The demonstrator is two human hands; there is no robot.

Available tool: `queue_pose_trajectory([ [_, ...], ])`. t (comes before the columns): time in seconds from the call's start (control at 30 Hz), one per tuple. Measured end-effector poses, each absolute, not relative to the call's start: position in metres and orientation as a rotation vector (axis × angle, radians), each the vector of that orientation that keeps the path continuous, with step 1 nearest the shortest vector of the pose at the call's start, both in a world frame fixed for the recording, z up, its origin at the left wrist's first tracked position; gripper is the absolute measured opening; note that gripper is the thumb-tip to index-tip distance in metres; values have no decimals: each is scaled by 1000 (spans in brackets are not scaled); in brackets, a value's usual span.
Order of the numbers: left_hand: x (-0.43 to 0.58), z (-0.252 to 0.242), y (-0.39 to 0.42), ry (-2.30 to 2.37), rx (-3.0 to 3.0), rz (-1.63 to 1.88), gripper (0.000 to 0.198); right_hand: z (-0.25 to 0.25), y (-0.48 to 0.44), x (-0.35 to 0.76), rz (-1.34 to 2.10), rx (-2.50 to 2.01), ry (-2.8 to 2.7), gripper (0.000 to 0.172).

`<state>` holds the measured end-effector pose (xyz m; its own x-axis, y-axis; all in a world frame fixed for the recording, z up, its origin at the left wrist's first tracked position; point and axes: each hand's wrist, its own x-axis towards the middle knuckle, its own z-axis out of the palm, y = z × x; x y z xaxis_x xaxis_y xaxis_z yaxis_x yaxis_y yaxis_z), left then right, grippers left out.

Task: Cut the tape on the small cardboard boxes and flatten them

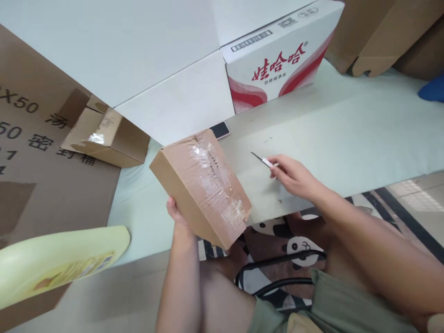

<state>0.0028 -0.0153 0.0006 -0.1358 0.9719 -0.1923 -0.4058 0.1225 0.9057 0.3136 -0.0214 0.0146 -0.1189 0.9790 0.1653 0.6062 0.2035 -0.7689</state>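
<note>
My left hand (177,213) grips a brown cardboard box (204,185) from its left side and underneath, holding it tilted near the table's front edge. Clear tape, wrinkled and shiny, runs along the box's upper face. Most of the fingers of that hand are hidden behind the box. To the right, apart from the box, my right hand (289,175) is closed around the white handle of a small knife (261,159). Its thin dark blade points up and left, toward the box.
A black phone (221,130) lies behind the box on the pale table cover (364,134). White cartons (176,99) and a red-and-white water carton (277,69) stand at the back. Another small cardboard box (114,136) and a yellow bottle (65,259) are at left.
</note>
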Motion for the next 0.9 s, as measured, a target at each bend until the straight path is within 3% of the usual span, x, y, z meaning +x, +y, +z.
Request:
queue_pose_trajectory([
  [0.2,-4,-9,-15,1062,705,1365,64,44,-45,282,889,-1080,-1773,25],
  [0.4,-14,-20,-19,1109,739,1314,71,51,-51,272,713,-1121,-1711,22],
  [0.63,-10,-11,-23,1034,731,1446,63,52,-60,273,535,-1073,-1809,26],
  [0.9,-5,-5,-23,966,694,1451,69,54,-68,271,394,-1171,-1893,28],
])
